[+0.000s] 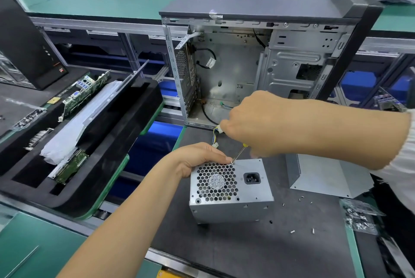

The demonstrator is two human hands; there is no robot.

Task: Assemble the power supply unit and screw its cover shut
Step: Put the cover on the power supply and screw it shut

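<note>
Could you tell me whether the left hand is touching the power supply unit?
Touching: the head view shows the left hand gripping the power supply unit's top left corner.

Open dark mat lay at lower centre, dotted with loose screws. The computer case blocked upper centre; a foam tray walled the left.
</note>
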